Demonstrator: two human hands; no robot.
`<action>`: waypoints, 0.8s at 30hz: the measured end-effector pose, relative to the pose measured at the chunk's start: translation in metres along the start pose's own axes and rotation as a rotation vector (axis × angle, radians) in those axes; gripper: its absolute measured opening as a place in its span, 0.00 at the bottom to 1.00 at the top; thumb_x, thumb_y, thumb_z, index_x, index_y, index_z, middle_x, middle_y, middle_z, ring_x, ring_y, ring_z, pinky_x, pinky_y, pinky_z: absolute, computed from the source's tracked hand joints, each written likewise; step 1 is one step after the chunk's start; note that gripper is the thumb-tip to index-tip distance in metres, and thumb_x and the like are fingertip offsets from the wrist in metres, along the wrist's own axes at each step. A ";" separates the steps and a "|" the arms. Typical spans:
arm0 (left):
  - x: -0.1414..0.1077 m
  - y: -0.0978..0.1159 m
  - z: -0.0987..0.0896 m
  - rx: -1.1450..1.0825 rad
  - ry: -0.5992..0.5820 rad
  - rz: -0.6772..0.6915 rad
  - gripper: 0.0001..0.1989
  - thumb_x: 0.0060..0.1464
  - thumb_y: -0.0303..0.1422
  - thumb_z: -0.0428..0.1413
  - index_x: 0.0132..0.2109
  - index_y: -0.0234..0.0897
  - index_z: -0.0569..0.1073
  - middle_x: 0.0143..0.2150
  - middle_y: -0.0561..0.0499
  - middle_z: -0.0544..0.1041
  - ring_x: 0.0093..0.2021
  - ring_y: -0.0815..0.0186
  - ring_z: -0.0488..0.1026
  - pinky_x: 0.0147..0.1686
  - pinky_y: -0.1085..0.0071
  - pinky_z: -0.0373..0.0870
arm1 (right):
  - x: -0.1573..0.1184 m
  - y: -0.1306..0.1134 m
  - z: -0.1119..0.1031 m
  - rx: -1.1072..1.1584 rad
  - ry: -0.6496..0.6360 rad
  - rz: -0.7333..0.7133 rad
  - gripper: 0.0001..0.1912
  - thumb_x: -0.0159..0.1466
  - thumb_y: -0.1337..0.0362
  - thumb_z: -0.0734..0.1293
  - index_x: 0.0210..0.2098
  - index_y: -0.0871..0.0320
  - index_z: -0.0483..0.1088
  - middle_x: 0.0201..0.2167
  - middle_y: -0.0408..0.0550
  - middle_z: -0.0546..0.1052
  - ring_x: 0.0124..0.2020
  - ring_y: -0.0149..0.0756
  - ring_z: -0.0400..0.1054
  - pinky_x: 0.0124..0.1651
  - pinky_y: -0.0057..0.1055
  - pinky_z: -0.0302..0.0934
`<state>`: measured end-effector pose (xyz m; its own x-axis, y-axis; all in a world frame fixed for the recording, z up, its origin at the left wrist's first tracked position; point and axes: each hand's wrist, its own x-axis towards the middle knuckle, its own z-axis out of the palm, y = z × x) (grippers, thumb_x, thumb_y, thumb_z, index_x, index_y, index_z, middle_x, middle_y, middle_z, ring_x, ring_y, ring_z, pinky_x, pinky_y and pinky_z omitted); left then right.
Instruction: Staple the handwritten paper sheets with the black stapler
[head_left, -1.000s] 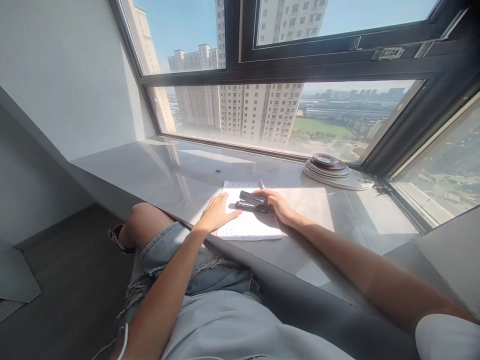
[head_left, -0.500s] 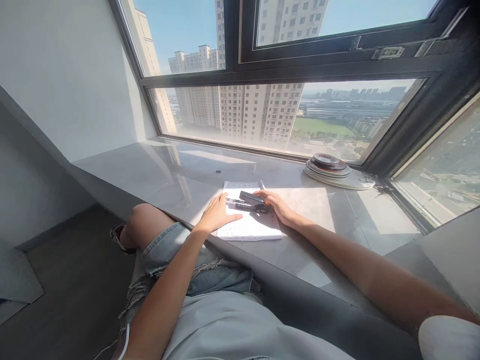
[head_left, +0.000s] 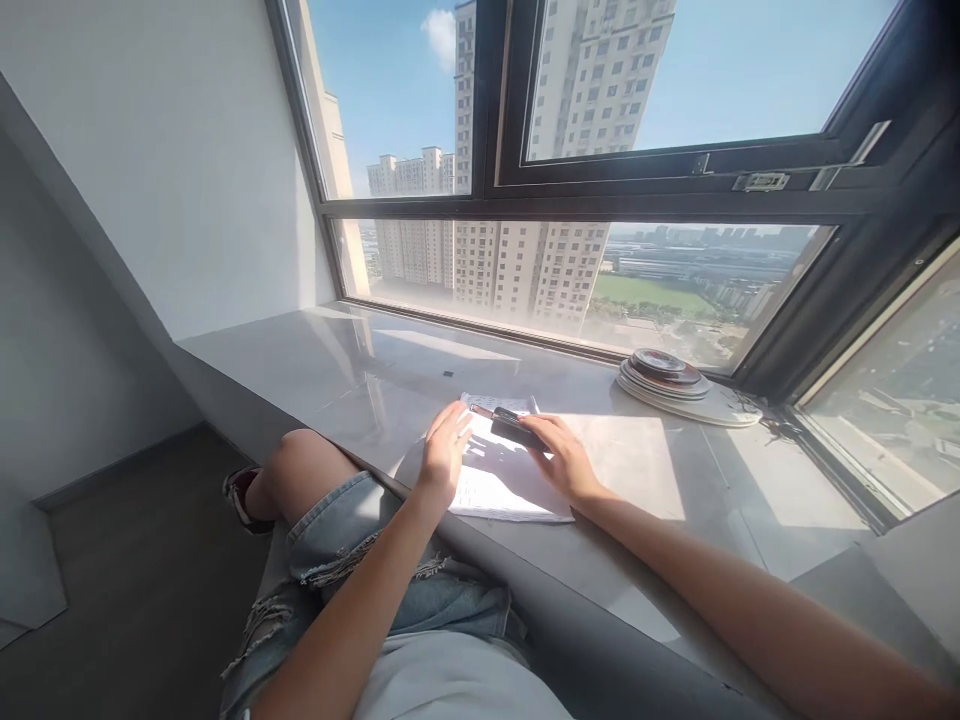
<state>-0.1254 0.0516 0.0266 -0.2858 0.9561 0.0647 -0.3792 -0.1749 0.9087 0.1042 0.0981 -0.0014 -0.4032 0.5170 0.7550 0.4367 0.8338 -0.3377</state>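
Observation:
White papers with printed or written lines [head_left: 510,490] lie on the grey stone sill near its front edge. Above them, a black stapler-like tool [head_left: 517,428] with a thin metal part pointing left is held by my right hand [head_left: 566,460], its fingers wrapped round the tool's right end. My left hand [head_left: 444,452] is at the left edge of the papers, fingers extended and raised close to the tool's metal tip. Whether its fingertips touch that tip cannot be made out. The tool casts a shadow on the sheet.
On the sill [head_left: 300,360], a stack of plates [head_left: 664,380] stands at the right by the window. A small dark object [head_left: 448,374] lies behind the papers. The window frame [head_left: 480,208] runs along the back; a wall rises at the left.
The tool has been raised off the papers and turned in my right hand. My left hand has turned more upright, its thumb no longer stretched across the sheet. The camera view has tilted up.

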 end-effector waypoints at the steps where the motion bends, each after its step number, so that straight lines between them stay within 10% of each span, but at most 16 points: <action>1: -0.001 -0.001 0.003 -0.151 0.018 -0.112 0.16 0.68 0.41 0.53 0.57 0.40 0.75 0.67 0.39 0.74 0.67 0.51 0.73 0.64 0.55 0.74 | 0.000 0.000 0.001 -0.024 -0.007 -0.049 0.23 0.71 0.68 0.64 0.63 0.50 0.74 0.56 0.56 0.82 0.58 0.53 0.75 0.60 0.56 0.73; 8: -0.002 -0.015 -0.001 -0.554 0.003 -0.408 0.14 0.71 0.37 0.48 0.44 0.38 0.77 0.49 0.41 0.80 0.40 0.63 0.80 0.32 0.71 0.79 | 0.001 -0.009 0.002 -0.142 -0.107 -0.217 0.27 0.71 0.72 0.60 0.66 0.51 0.73 0.57 0.56 0.82 0.60 0.52 0.75 0.61 0.57 0.72; 24: -0.005 -0.018 -0.001 -0.473 -0.024 -0.396 0.12 0.68 0.22 0.53 0.41 0.39 0.80 0.51 0.42 0.82 0.45 0.64 0.82 0.39 0.75 0.81 | -0.010 -0.005 0.000 -0.227 -0.182 -0.284 0.36 0.66 0.79 0.61 0.65 0.42 0.74 0.62 0.45 0.79 0.64 0.54 0.72 0.59 0.58 0.70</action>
<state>-0.1179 0.0494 0.0100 -0.0257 0.9737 -0.2263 -0.8033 0.1147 0.5844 0.1062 0.0886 -0.0077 -0.6602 0.3147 0.6820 0.4455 0.8951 0.0181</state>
